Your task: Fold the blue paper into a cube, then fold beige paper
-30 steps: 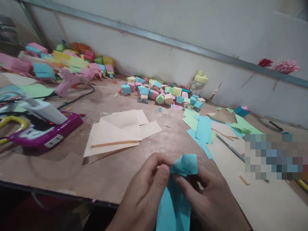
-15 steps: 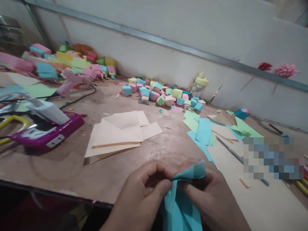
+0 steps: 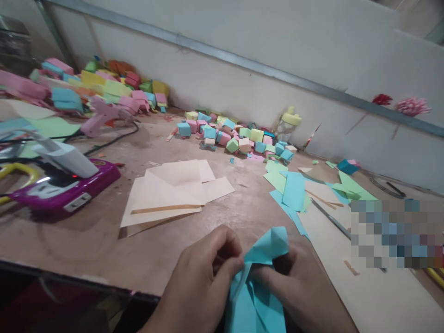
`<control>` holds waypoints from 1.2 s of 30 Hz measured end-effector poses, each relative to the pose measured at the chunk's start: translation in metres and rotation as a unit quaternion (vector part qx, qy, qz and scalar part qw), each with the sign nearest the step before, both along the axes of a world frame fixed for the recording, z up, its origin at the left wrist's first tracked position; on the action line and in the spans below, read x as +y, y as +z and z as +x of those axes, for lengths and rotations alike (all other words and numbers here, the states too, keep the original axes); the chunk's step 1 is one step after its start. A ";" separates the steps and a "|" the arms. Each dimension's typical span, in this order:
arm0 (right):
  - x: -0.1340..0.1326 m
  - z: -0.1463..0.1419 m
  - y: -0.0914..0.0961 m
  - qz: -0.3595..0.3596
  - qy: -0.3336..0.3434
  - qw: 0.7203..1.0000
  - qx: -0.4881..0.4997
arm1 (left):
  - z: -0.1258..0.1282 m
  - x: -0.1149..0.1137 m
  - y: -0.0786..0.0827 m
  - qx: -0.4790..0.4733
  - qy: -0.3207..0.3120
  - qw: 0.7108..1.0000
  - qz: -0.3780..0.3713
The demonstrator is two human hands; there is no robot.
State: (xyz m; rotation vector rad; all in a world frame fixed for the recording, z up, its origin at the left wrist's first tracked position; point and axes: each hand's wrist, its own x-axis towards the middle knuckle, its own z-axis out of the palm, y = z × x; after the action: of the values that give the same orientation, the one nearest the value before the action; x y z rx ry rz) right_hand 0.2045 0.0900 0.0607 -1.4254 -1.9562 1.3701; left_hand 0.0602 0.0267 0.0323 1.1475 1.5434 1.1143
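A folded sheet of turquoise paper (image 3: 255,300) is held between my two hands near the table's front edge. My left hand (image 3: 211,273) pinches its left edge between thumb and forefinger. On the other side, my right hand (image 3: 294,282) grips the paper, with the thumb in front and the other fingers mostly hidden behind it. A flap at the top of the sheet stands up and bends over to the right. Beyond my left hand, cream paper sheets (image 3: 169,185) lie on the table, some folded.
Small paper boxes (image 3: 239,134) are heaped by the wall, with larger paper shapes (image 3: 104,88) at left. A pink glue gun (image 3: 100,115) and a purple power strip (image 3: 69,189) lie left. Paper scraps (image 3: 294,189) and a thin metal blade (image 3: 331,217) lie right.
The turquoise paper's top flap has risen and opened wider, its underside folding over. Both hands have shifted slightly left, still gripping the paper.
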 end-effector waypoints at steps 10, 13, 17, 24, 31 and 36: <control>0.005 0.002 0.000 0.052 0.080 0.993 -0.076 | -0.002 0.027 0.021 -0.025 -0.079 0.996 -0.032; 0.006 0.002 0.000 0.064 0.091 0.992 -0.054 | -0.003 0.031 0.022 -0.109 -0.102 0.986 -0.080; 0.001 0.003 -0.002 0.062 0.058 0.995 -0.048 | -0.004 0.033 0.019 -0.172 -0.105 0.976 -0.087; -0.002 0.001 -0.003 0.025 0.045 0.999 0.004 | -0.003 0.031 0.015 -0.134 -0.058 0.989 -0.018; -0.003 0.005 -0.006 0.058 -0.002 0.998 -0.026 | -0.008 0.018 0.021 -0.067 -0.105 0.992 0.003; -0.012 0.002 -0.007 0.228 0.020 0.972 -0.056 | -0.009 0.010 0.021 0.166 -0.093 0.981 0.028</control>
State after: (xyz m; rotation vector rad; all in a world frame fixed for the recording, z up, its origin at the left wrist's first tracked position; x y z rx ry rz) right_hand 0.2069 0.0776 0.0535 -1.2663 -2.1968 0.7887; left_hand 0.0512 0.0370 0.0535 1.5440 1.6206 0.8779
